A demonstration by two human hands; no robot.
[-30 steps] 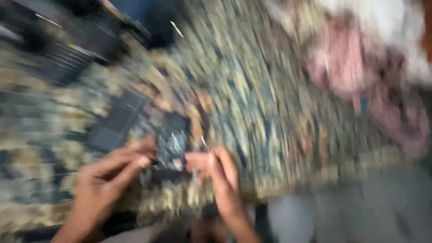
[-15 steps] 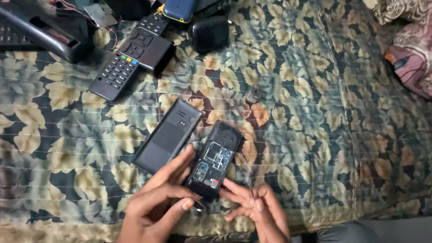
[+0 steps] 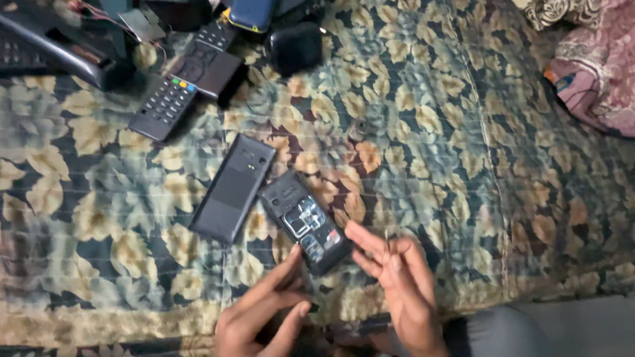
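Lying back-up on the leaf-patterned cloth (image 3: 463,132), an opened phone (image 3: 305,221) with bare innards, its dark back cover (image 3: 233,188) just beside it. Touching the phone's lower end, left hand (image 3: 264,314), fingers spread, gripping nothing. Hovering close at its right edge, right hand (image 3: 403,284), fingers loosely together, seemingly pinching something too small to tell.
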